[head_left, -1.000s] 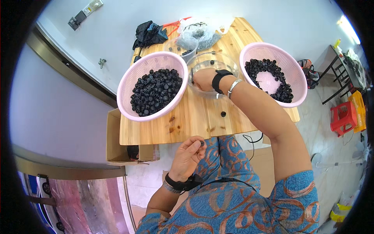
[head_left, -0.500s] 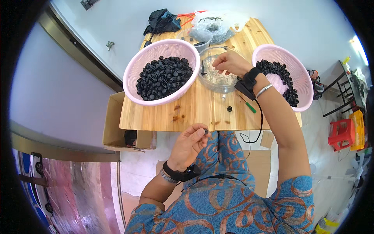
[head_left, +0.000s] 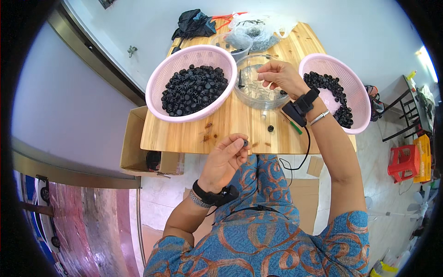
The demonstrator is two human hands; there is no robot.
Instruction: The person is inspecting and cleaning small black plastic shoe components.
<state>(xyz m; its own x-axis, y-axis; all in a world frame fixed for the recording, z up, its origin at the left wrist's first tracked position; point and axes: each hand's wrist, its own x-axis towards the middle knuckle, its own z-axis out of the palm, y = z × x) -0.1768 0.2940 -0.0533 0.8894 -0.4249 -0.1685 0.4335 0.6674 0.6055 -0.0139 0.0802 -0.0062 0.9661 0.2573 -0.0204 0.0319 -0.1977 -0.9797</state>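
Note:
My left hand (head_left: pixel 221 159) is closed in a pinch on a small round black cap (head_left: pixel 245 143), just off the table's near edge. Over a clear round bowl (head_left: pixel 258 104) hovers my right hand (head_left: pixel 284 79), thumb and fingertips pinched together; anything between them is too small to make out. Small pale, shiny pieces (head_left: pixel 256 90) are scattered inside that bowl. A lone black cap (head_left: pixel 270 128) rests on the wood below it, near a green-handled tool (head_left: pixel 296 128) partly covered by my right wrist's black device.
A pink basket (head_left: pixel 153 87) heaped with black caps (head_left: pixel 196 90) stands left, and another pink basket (head_left: pixel 363 99) with fewer stands right. Behind are a clear tub (head_left: pixel 240 54), a plastic bag (head_left: pixel 277 23) and black cloth (head_left: pixel 194 25). A cable hangs from my right wrist.
My right hand has shifted slightly right over the bowl, still pinched. My left hand has risen a little, with the cap still in its fingers.

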